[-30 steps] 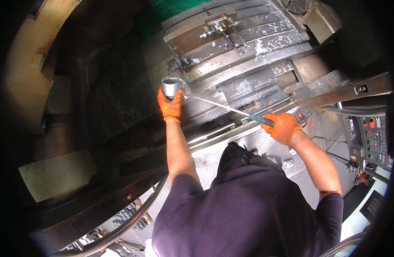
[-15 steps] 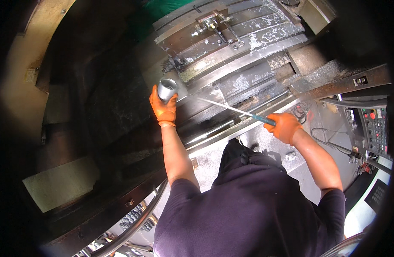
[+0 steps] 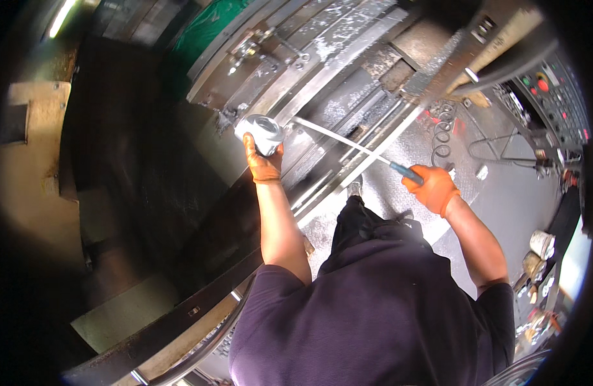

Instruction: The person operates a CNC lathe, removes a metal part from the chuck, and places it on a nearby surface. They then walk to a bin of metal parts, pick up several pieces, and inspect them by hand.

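My left hand (image 3: 264, 168), in an orange glove, is wrapped round a shiny hollow metal cylinder (image 3: 258, 127). The part sits tilted in my fingers beside the edge of the machine bed. On the other side, my right hand (image 3: 434, 192), also gloved in orange, is closed on the teal handle of a long tool (image 3: 357, 147). Its thin pale shaft points left toward the cylinder, and the tip stays a little apart from it. What shape the tip has is too small to tell.
Ahead lies a slotted machine bed (image 3: 335, 45) strewn with metal chips, with a bolted clamp (image 3: 248, 48) on it. Green sheeting (image 3: 209, 26) hangs behind. A control panel (image 3: 554, 96) stands at right, near a coiled hose (image 3: 442, 135) over the metal floor. The left is dark machine interior.
The view has turned, so the machine bed appears more slanted. In my left hand the cylinder has tipped over, and it now looks closer to the tool's tip. Both grips remain the same.
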